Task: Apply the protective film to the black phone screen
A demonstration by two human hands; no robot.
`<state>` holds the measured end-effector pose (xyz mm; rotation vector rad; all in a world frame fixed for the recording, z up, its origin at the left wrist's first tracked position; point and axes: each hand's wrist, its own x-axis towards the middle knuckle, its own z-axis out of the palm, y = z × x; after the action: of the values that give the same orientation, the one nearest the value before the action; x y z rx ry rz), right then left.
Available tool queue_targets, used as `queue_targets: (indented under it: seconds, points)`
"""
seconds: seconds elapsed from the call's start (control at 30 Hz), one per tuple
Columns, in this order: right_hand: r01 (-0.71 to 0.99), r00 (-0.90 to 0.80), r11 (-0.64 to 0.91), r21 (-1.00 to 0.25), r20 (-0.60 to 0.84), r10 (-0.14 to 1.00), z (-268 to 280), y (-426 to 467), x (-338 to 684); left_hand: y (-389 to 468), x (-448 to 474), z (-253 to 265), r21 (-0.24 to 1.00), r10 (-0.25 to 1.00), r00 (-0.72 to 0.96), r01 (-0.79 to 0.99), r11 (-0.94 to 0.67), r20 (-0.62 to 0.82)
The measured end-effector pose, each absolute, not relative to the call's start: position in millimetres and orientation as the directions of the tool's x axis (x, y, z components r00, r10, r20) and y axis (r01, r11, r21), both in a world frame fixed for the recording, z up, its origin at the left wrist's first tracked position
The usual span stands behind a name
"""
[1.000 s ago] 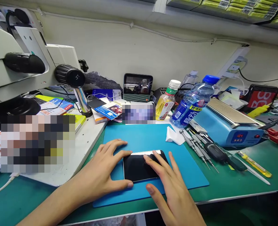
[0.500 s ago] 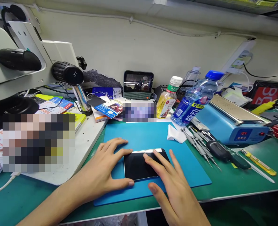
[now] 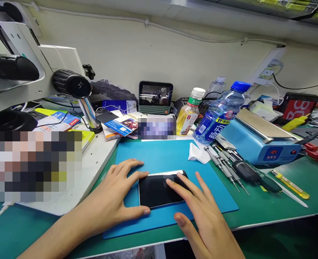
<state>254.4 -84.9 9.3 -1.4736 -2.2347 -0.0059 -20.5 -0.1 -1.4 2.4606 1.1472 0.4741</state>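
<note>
A black smartphone [image 3: 159,192] lies face up on a blue mat [image 3: 153,151], with a bright reflection along its far edge. My left hand [image 3: 121,190] brackets its left end, thumb at the near edge and index finger at the far corner. Over the right part of the glass, my right hand [image 3: 202,208] rests with its fingers spread. Its index and middle fingertips touch the dark screen, while the thumb stays off the phone.
Several screwdrivers [image 3: 223,167], a yellow cutter [image 3: 290,185] and a blue heating device [image 3: 263,140] are on the right. Two drink bottles, including a blue-capped bottle [image 3: 220,115], stand behind the mat. A white microscope base [image 3: 94,162] borders the left.
The whole view has shifted slightly, so the bench things appear a little further left. My right fingertips have slid slightly rightward over the screen; the left hand keeps its place on the phone.
</note>
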Motion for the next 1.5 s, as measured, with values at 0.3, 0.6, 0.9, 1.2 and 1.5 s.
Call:
queue_targets:
  seconds: [0.3,0.6,0.9,1.2,1.5]
  points:
    - [0.843,-0.335,0.468,-0.264,0.423,0.842,19.2,-81.2,250.7,-0.4,-18.9,-0.2,0.482,0.787,0.601,0.654,-0.583,0.136]
    - [0.834,-0.416,0.513,-0.204,0.379,0.827,21.4,-75.6,242.6,0.2,-19.1,-0.8,0.478,0.782,0.606,0.650,-0.591,0.142]
    - [0.808,-0.485,0.576,-0.123,0.416,0.769,13.0,-83.6,250.0,1.1,-19.2,0.0,0.488,0.784,0.608,0.650,-0.582,0.126]
    - [0.828,-0.449,0.543,-0.142,0.411,0.793,19.1,-84.3,245.2,0.7,-19.3,0.2,0.485,0.786,0.606,0.655,-0.579,0.119]
    - [0.839,-0.432,0.527,-0.137,0.421,0.797,21.0,-77.5,240.5,1.2,-18.9,-1.9,0.483,0.780,0.611,0.646,-0.591,0.137]
